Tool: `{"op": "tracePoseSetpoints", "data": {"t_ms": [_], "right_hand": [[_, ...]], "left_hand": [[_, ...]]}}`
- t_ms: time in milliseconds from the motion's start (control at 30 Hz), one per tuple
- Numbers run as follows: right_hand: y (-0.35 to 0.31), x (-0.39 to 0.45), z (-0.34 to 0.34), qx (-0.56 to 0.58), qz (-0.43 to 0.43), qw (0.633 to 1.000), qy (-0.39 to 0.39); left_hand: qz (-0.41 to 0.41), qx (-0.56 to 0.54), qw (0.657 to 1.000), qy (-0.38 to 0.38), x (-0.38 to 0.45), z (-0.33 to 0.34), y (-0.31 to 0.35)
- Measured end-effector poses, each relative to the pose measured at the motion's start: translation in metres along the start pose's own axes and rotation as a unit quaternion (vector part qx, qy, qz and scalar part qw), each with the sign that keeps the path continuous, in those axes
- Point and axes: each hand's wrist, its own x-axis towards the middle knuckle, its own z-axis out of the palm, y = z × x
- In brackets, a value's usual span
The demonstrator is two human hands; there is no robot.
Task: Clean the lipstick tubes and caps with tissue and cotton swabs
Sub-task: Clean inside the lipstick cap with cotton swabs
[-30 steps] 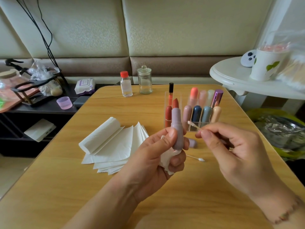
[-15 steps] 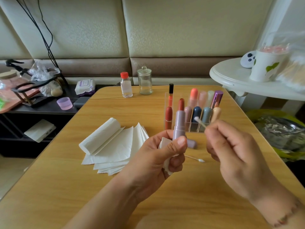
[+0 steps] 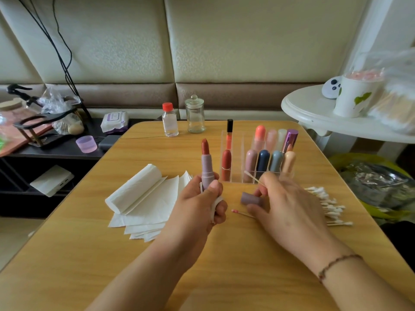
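The left hand (image 3: 197,205) is gripping an uncapped mauve lipstick tube (image 3: 207,169) upright above the light wooden table (image 3: 67,254), its brick-red bullet wound out at the top, and is pressing a crumpled bit of white tissue (image 3: 216,204) against the palm with the lower fingers. The right hand (image 3: 285,207) is pinching a thin wooden cotton swab (image 3: 251,176) between its upper fingers while its thumb and fingertips are closing round the matching mauve cylindrical cap (image 3: 251,198) lying on the table just beside it. The step in hand looks like the move from tube to cap: the cap is being picked up for swabbing inside or for refitting. Next the right hand needs to lift the cap without dropping the swab. A used pink-tipped swab (image 3: 241,213) is lying under that hand.
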Motion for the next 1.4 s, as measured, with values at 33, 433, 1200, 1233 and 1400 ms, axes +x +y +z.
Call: {"op": "tracePoseSetpoints", "data": {"t_ms": [33, 433, 1200, 1233, 1400], "right_hand": [[0.001, 0.001, 0.001, 0.033, 0.005, 0.999, 0.006], [-0.018, -0.008, -0.028, 0.666, 0.001, 0.746, -0.006], [0.008, -0.014, -0.048, 0.251, -0.197, 0.938, 0.133], [0.007, -0.015, -0.051, 0.243, -0.199, 0.941, 0.127], [0.002, -0.017, -0.058, 0.231, -0.172, 0.951, 0.110]], "left_hand": [[-0.002, -0.005, 1.000, -0.005, 0.000, 0.000, 0.001], [0.040, -0.017, 0.977, -0.207, -0.009, 0.008, 0.004], [-0.078, -0.194, 0.952, -0.224, 0.005, -0.002, -0.002], [-0.082, -0.194, 0.952, -0.222, 0.005, -0.002, -0.002], [-0.065, -0.135, 0.972, -0.183, 0.003, -0.001, -0.001]]}}
